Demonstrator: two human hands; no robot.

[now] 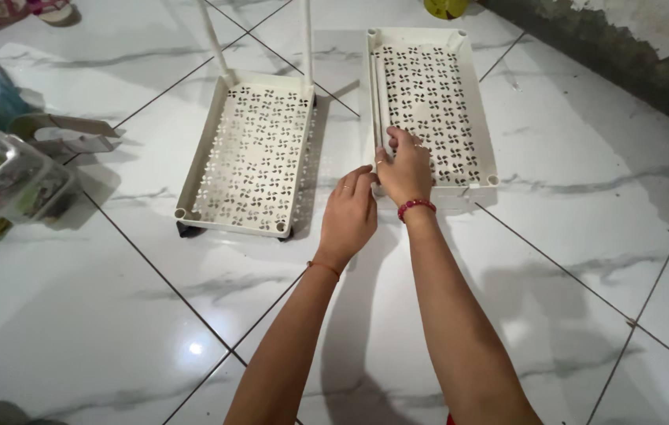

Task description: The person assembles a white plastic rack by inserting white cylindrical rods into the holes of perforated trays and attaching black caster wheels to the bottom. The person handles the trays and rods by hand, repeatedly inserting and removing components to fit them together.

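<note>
Two perforated cream trays (249,149) (436,102) — two upright poles (212,39) — two hands (348,216) (405,169).

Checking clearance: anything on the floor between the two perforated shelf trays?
Head view: only bare white tile between the left tray and right tray. The left hand sits at the gap's near end.

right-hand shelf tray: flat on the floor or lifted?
Flat, as far as shows. The right tray lies level on the tiled floor, its near edge under the right hand; left hand beside it.
</note>
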